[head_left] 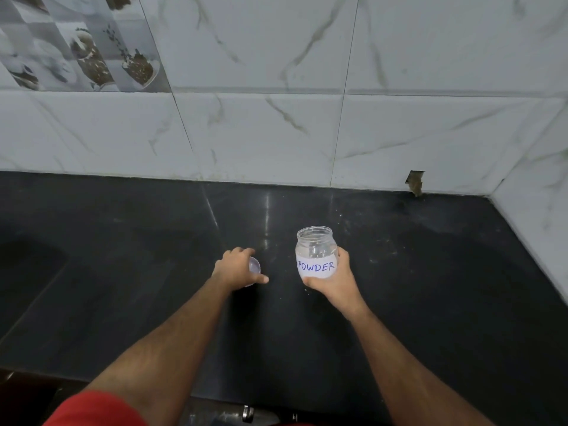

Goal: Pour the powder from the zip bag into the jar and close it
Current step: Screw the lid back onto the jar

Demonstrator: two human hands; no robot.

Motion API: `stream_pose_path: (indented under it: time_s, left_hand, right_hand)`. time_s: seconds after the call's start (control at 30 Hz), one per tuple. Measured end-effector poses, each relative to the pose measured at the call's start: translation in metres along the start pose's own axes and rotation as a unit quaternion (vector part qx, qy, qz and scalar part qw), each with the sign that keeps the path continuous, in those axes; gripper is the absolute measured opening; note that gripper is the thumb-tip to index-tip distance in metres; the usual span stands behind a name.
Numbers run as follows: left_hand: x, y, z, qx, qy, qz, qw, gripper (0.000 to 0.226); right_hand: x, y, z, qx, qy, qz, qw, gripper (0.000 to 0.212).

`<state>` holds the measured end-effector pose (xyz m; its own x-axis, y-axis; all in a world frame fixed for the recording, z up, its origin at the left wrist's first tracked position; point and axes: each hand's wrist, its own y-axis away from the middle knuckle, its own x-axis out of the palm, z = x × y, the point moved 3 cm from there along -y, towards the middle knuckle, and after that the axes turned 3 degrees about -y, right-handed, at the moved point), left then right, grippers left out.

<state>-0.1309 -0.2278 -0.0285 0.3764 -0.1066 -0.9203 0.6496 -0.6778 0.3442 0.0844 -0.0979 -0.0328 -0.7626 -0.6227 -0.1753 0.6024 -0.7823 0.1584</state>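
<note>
Jar (315, 253) sits upright just right of the frame's centre, clear plastic, mouth open, with a white label reading POWDER, and the right hand (333, 279) wraps its fingers and thumb around the lower half. Whether its base touches the black countertop (430, 287) I cannot tell. To its left, a little apart, the left hand (236, 267) curls its fingers over a small round translucent lid (254, 267), low against the counter. Both bare forearms reach in from the bottom edge. White marbled wall tiles (276, 127) fill the upper half.
</note>
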Motion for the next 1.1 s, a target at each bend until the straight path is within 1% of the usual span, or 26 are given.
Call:
stream_pose_path:
  time_s: [0.07, 0.1, 0.17, 0.23, 0.37, 0.43, 0.47, 0.5, 0.53, 0.6, 0.67, 0.73, 0.8, 0.87, 0.93, 1.0, 1.1]
  left_hand:
    - [0.009, -0.002, -0.001, 0.008, -0.026, 0.023, 0.999, 0.098]
    - [0.012, -0.005, -0.001, 0.009, -0.027, 0.025, 0.999, 0.095]
    - [0.012, -0.010, -0.001, 0.010, -0.014, 0.012, 1.000, 0.086]
    - [0.011, -0.014, -0.006, 0.017, 0.011, 0.001, 1.000, 0.082]
    - [0.002, -0.021, -0.032, 0.034, 0.091, -0.026, 0.995, 0.080]
    - [-0.007, -0.021, -0.049, 0.043, 0.163, -0.050, 0.984, 0.075]
    - [-0.012, -0.021, -0.058, 0.044, 0.213, -0.067, 0.974, 0.072]
    - [-0.019, -0.020, -0.066, 0.044, 0.273, -0.085, 0.957, 0.068]
    - [-0.027, -0.020, -0.073, 0.040, 0.341, -0.103, 0.934, 0.063]
    - [-0.042, -0.020, -0.087, 0.028, 0.477, -0.111, 0.871, 0.055]
    - [-0.057, -0.021, -0.101, 0.020, 0.587, -0.087, 0.805, 0.053]
    - [-0.071, -0.019, -0.116, 0.032, 0.661, -0.062, 0.747, 0.049]
    - [-0.079, -0.014, -0.132, 0.049, 0.701, -0.032, 0.711, 0.058]
    - [-0.083, -0.006, -0.147, 0.060, 0.713, -0.003, 0.699, 0.062]
    - [-0.085, 0.002, -0.159, 0.079, 0.717, 0.021, 0.692, 0.063]
    - [-0.087, 0.010, -0.166, 0.093, 0.699, 0.028, 0.708, 0.063]
    - [-0.089, 0.019, -0.173, 0.118, 0.661, 0.038, 0.740, 0.058]
  right_hand:
    - [-0.004, 0.001, -0.003, 0.006, 0.004, -0.013, 1.000, 0.088]
    - [-0.006, 0.000, -0.003, 0.008, 0.005, -0.020, 1.000, 0.088]
    - [-0.008, -0.001, -0.001, 0.013, 0.006, -0.028, 1.000, 0.089]
    - [-0.009, -0.002, 0.001, 0.012, 0.008, -0.034, 0.999, 0.089]
    - [-0.012, 0.000, 0.005, 0.003, 0.009, -0.044, 0.999, 0.089]
    - [-0.013, 0.001, 0.006, -0.005, 0.009, -0.045, 0.999, 0.090]
    - [-0.014, 0.002, 0.006, -0.007, 0.008, -0.045, 0.999, 0.091]
    - [-0.014, 0.004, 0.008, -0.011, 0.006, -0.046, 0.999, 0.091]
    - [-0.015, 0.005, 0.009, -0.013, 0.001, -0.047, 0.999, 0.091]
    - [-0.017, 0.008, 0.013, -0.015, -0.014, -0.047, 0.999, 0.091]
    - [-0.018, 0.012, 0.015, -0.014, -0.033, -0.041, 0.998, 0.090]
    - [-0.019, 0.015, 0.017, -0.013, -0.061, -0.030, 0.998, 0.093]
    - [-0.018, 0.017, 0.019, -0.014, -0.097, -0.020, 0.995, 0.100]
    - [-0.020, 0.018, 0.024, -0.014, -0.130, -0.015, 0.991, 0.103]
    - [-0.024, 0.017, 0.031, -0.015, -0.147, -0.010, 0.989, 0.100]
    - [-0.030, 0.017, 0.038, -0.020, -0.152, -0.007, 0.988, 0.094]
    - [-0.036, 0.017, 0.049, -0.030, -0.147, -0.012, 0.989, 0.094]
